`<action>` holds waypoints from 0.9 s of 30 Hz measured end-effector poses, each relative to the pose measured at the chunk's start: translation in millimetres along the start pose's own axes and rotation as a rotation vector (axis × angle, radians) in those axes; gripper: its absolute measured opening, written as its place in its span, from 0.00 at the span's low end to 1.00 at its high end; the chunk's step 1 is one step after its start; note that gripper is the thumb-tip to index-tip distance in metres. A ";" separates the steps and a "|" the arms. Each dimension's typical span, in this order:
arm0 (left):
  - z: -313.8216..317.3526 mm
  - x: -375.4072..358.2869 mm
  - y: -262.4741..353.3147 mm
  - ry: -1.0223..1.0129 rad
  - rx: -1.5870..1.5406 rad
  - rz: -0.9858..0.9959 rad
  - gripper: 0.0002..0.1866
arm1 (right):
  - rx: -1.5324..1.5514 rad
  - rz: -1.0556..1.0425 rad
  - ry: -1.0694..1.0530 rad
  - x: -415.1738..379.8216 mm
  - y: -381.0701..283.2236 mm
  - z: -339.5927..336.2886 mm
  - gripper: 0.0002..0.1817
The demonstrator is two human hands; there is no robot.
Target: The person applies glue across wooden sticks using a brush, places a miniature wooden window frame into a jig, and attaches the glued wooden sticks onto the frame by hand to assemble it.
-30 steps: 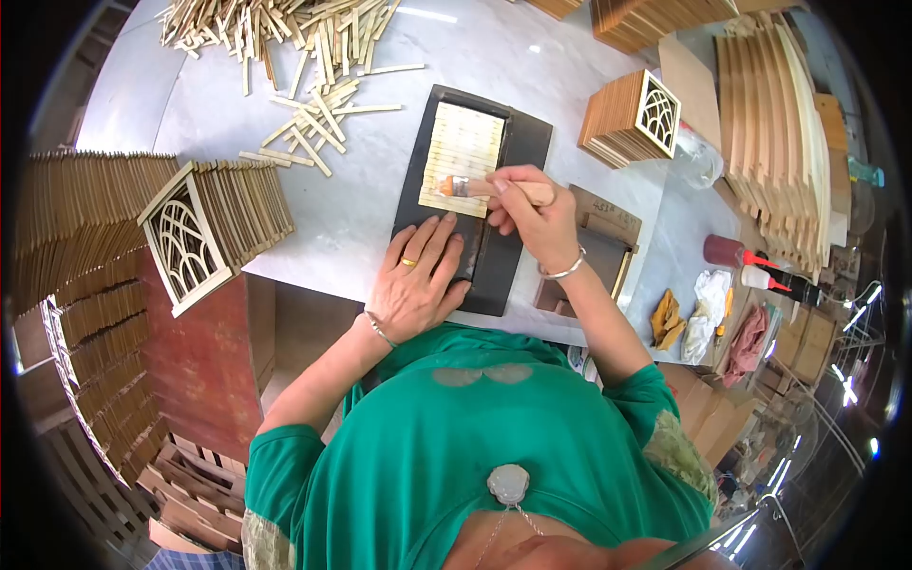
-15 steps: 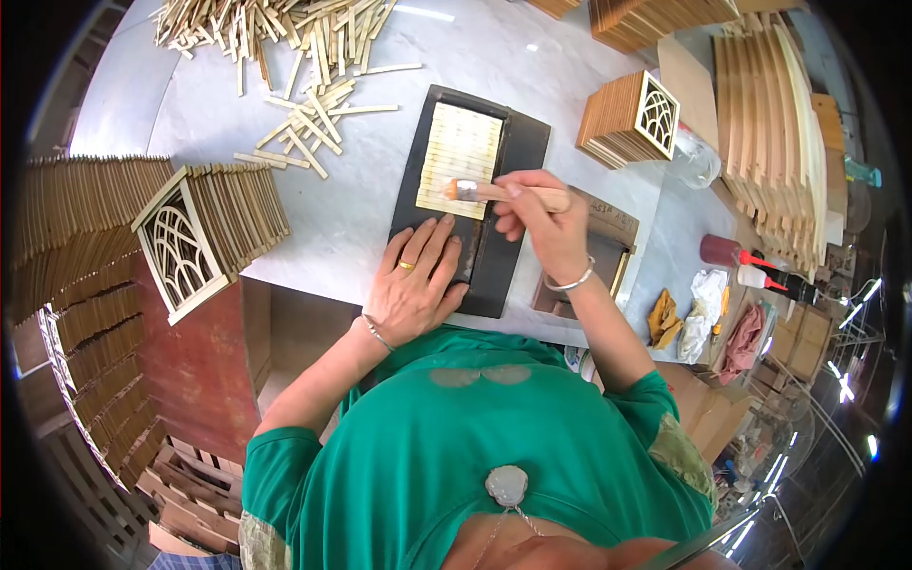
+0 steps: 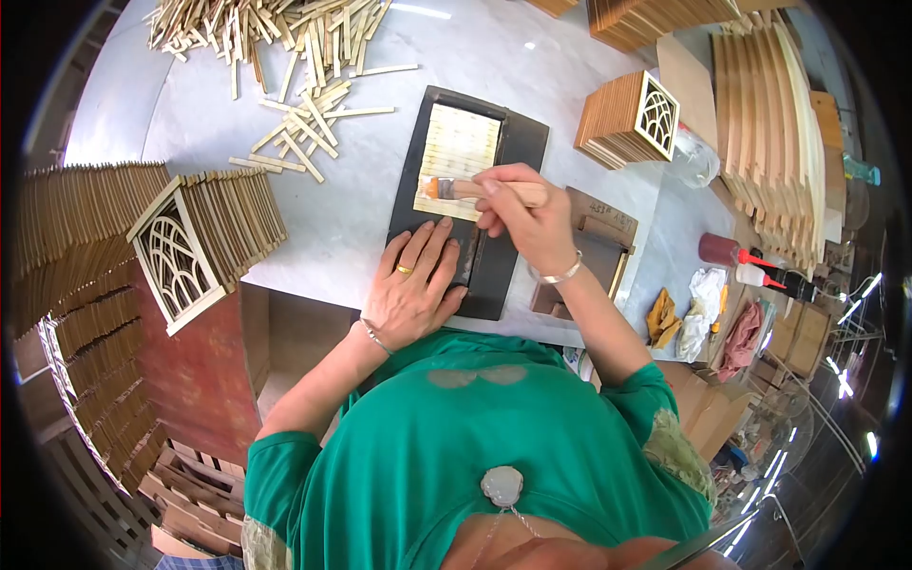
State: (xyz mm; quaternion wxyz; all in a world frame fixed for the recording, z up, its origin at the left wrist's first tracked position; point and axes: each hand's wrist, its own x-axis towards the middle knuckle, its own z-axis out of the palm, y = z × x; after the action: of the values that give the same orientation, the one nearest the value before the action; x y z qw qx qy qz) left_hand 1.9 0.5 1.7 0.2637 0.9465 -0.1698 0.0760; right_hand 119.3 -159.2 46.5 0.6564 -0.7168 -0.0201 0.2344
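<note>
A flat brush with a wooden handle (image 3: 464,189) is gripped in my right hand (image 3: 530,217). Its bristles reach the lower left part of a panel of pale wooden strips laid side by side (image 3: 461,142). That panel lies in a black board with a raised edge (image 3: 410,180). My left hand (image 3: 413,280) rests with fingers stretched out on the near part of the board, just below the panel. A second, brown frame-like board (image 3: 598,237) lies partly behind my right wrist.
Loose wooden strips (image 3: 275,38) are heaped at the back left. Stacks of fretwork wooden panels stand at the left (image 3: 176,252) and back right (image 3: 655,114). Curved wooden pieces (image 3: 765,133), a dark red bottle (image 3: 719,249) and crumpled cloths (image 3: 703,299) lie at the right.
My right hand has moved left with the brush, whose bristles have gone from the middle to the left edge of the panel. My left hand stays on the board.
</note>
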 end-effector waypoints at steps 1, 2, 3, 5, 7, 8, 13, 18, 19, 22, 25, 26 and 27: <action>-0.4 -0.1 0.4 -0.010 0.011 -0.002 0.29 | -0.013 0.000 -0.003 3.5 4.4 -0.4 0.10; -0.8 0.3 -0.3 -0.017 0.022 -0.004 0.28 | -0.066 0.002 0.039 0.8 4.9 -4.6 0.10; -0.9 0.6 -1.4 -0.016 0.023 -0.007 0.28 | -0.121 0.006 0.076 -3.6 4.8 -12.9 0.10; -0.3 -0.7 -0.9 -0.027 0.029 -0.009 0.28 | -0.123 0.004 0.146 -13.8 5.8 -34.0 0.10; -1.1 -0.4 -0.8 -0.027 0.026 -0.014 0.28 | -0.146 0.044 0.165 -17.4 -1.2 -47.4 0.10; -1.2 0.0 -0.5 -0.030 0.028 -0.011 0.28 | -0.149 0.047 0.170 -15.7 -4.2 -45.2 0.10; -1.5 0.6 0.1 -0.033 0.041 -0.005 0.28 | -0.024 -0.040 0.041 17.9 -5.3 -3.6 0.12; -0.9 0.2 -0.5 -0.031 0.040 -0.013 0.27 | -0.133 0.016 0.172 0.3 0.5 -44.8 0.12; -1.1 0.5 -0.7 -0.028 0.036 -0.019 0.27 | -0.147 0.020 0.191 -3.3 -0.4 -53.2 0.12; -1.4 1.4 -0.7 -0.037 0.034 -0.008 0.28 | -0.084 0.004 0.175 1.8 -12.2 -41.8 0.11; -2.3 1.0 -0.2 -0.047 0.049 -0.011 0.28 | -0.016 -0.025 0.097 24.6 -16.0 -10.1 0.11; -2.6 0.9 0.1 -0.050 0.047 -0.014 0.28 | -0.018 -0.041 0.066 31.9 -11.4 -6.2 0.12; -3.0 1.1 -0.3 -0.052 0.045 -0.015 0.28 | -0.026 -0.046 0.091 34.9 -6.6 -6.7 0.12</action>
State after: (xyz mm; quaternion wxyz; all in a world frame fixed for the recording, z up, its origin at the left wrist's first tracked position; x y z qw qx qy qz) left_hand 2.9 1.9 4.4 0.2383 0.9551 -0.1677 0.0532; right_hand 154.6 -152.9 42.1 0.6526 -0.7344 -0.0098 0.1863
